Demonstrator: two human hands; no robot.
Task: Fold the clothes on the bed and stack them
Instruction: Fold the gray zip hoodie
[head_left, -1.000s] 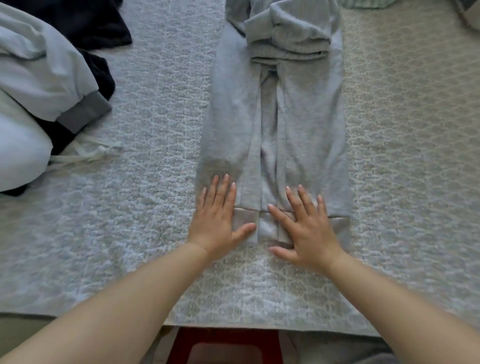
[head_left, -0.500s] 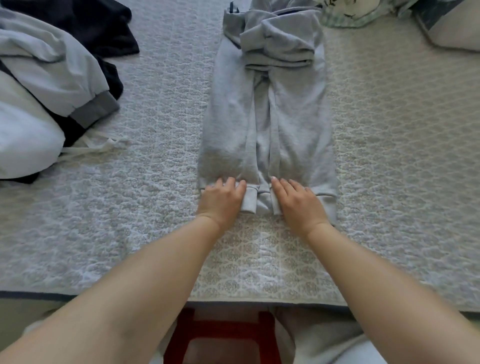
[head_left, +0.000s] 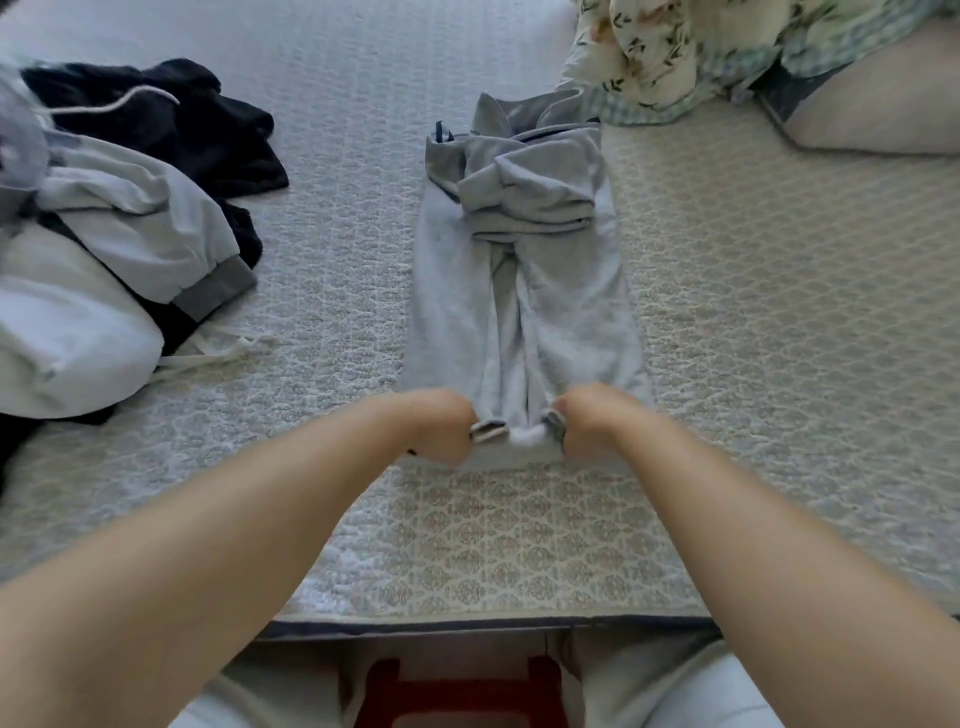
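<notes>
Both hands, left (head_left: 441, 431) and right (head_left: 592, 426), grip one grey garment's (head_left: 519, 322) hem | bed's (head_left: 779, 312) near edge | one clothes pile (head_left: 130, 234), left edge

Bed (head_left: 779, 322) with grey garment (head_left: 524, 291)

One head-worn wide-angle view looks steeply forward and down, close over the bed (head_left: 519, 545) edge.
</notes>
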